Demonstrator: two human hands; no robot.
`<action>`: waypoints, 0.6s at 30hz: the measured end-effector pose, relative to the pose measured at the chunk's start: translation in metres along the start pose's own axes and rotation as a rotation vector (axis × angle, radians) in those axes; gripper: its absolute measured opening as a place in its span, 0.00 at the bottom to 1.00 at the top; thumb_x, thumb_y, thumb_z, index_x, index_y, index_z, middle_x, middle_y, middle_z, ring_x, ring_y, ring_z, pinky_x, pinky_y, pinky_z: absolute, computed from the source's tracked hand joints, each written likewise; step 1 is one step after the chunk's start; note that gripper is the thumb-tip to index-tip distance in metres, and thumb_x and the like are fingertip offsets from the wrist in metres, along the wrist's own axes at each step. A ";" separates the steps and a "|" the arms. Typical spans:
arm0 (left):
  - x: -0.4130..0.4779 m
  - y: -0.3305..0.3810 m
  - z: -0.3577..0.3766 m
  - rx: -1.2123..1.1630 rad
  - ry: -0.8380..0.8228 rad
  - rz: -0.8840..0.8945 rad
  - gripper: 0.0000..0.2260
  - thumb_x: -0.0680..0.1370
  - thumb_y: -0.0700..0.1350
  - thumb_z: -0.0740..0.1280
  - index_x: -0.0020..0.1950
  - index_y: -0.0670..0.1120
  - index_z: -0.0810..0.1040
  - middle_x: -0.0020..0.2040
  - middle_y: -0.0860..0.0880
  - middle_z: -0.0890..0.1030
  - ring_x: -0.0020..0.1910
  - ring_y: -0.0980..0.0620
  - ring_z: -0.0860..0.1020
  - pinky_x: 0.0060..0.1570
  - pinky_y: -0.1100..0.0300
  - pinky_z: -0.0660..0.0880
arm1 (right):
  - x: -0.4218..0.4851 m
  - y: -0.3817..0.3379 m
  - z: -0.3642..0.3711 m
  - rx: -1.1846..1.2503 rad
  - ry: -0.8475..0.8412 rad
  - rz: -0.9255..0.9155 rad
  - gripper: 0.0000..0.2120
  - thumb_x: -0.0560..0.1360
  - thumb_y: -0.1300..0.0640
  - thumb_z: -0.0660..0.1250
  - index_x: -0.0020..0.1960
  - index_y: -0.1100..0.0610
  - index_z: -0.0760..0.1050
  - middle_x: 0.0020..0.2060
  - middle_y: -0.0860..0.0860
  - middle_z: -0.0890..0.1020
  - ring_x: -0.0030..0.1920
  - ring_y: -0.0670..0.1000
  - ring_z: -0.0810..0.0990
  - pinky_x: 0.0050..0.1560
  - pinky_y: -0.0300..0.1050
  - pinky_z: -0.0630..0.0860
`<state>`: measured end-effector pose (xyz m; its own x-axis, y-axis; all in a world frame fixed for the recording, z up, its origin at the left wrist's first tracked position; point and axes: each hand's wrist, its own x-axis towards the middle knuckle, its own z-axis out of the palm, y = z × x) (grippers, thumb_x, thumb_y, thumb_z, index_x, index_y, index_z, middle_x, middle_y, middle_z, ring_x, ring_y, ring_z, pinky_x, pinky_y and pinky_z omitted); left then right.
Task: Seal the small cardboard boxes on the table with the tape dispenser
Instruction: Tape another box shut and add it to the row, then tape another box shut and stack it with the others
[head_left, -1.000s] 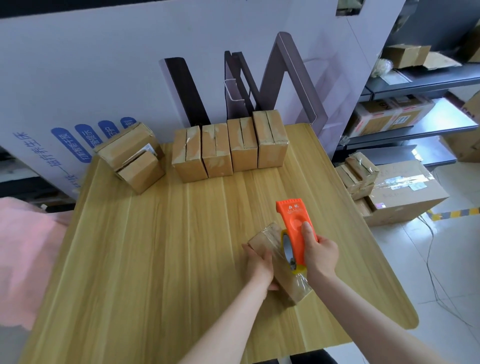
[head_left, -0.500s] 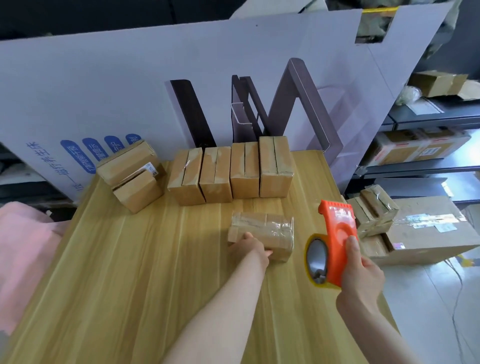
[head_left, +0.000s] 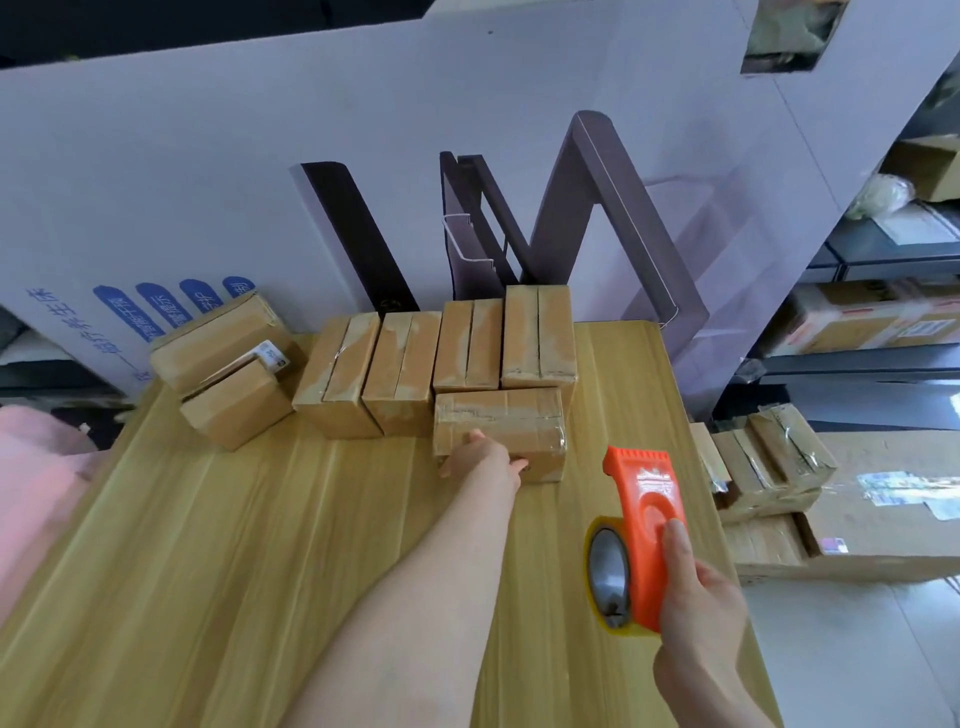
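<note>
A taped small cardboard box lies on the wooden table, up against the front of a row of several upright small boxes. My left hand grips its near left corner, arm stretched forward. My right hand holds an orange tape dispenser with a roll of clear tape, raised over the table's right side, apart from the boxes. Two more boxes sit stacked at the back left.
A large white cardboard panel stands behind the table. Right of the table, more boxes are piled on the floor and shelves hold cartons. Pink fabric lies at the left edge.
My left hand has pushed the taped box from near me to the row at the back. My right hand lifted the dispenser off the box and drew it right and nearer.
</note>
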<state>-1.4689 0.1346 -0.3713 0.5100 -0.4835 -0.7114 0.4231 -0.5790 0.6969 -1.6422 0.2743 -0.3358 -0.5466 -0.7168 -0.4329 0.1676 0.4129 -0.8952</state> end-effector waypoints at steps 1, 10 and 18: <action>0.000 -0.001 -0.003 -0.012 -0.003 -0.012 0.21 0.84 0.49 0.51 0.73 0.38 0.61 0.65 0.39 0.73 0.56 0.42 0.79 0.34 0.55 0.81 | -0.001 0.000 0.003 -0.007 -0.011 0.000 0.23 0.74 0.43 0.68 0.30 0.59 0.74 0.19 0.46 0.73 0.22 0.46 0.71 0.26 0.41 0.66; -0.006 -0.030 -0.088 0.080 -0.074 -0.083 0.28 0.79 0.51 0.65 0.76 0.46 0.60 0.58 0.43 0.77 0.46 0.48 0.79 0.45 0.57 0.77 | -0.029 -0.002 0.039 -0.122 -0.194 -0.013 0.25 0.73 0.43 0.70 0.32 0.65 0.77 0.21 0.52 0.75 0.26 0.52 0.72 0.28 0.44 0.66; 0.007 -0.002 -0.262 0.510 0.130 0.314 0.13 0.78 0.39 0.64 0.63 0.42 0.76 0.60 0.44 0.80 0.59 0.45 0.78 0.58 0.57 0.74 | -0.104 -0.007 0.136 -0.151 -0.427 -0.038 0.23 0.74 0.44 0.69 0.31 0.62 0.78 0.20 0.51 0.76 0.23 0.49 0.72 0.26 0.41 0.69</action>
<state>-1.2699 0.3046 -0.3543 0.6531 -0.6166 -0.4397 -0.1573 -0.6784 0.7177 -1.4747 0.2692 -0.2984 -0.1576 -0.8872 -0.4336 0.0152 0.4368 -0.8994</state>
